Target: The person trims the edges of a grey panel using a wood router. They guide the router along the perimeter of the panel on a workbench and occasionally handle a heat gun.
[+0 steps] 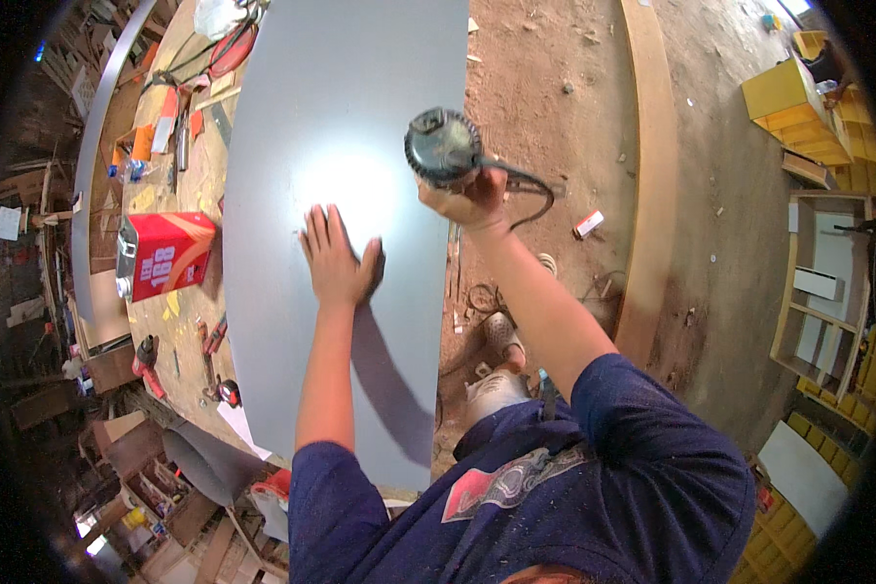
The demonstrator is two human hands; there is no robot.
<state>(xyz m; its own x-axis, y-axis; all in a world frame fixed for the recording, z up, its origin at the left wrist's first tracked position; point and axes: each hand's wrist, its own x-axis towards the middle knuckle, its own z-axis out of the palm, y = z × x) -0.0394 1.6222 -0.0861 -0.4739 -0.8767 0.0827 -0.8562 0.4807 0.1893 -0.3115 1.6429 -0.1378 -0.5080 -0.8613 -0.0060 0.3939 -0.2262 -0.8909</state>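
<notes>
Underside of black tool (444, 148) hidden, gray panel (350, 78) cropped at top

The floor (545, 78) was dusty and reddish-brown, strewn with small scraps, and greyer toward the right; a long pale wooden board (657, 165) ran from far to near across that side; at far right stood a yellow box-like piece (784, 97); nearer on the right was an open wooden frame (822, 313) with compartments, and nearer again a pale flat panel (803, 477); on the left, beyond the wooden surface (190, 341), dim heaps of timber (29, 185) crowded the room; bright light (95, 545) showed at near left.
</notes>
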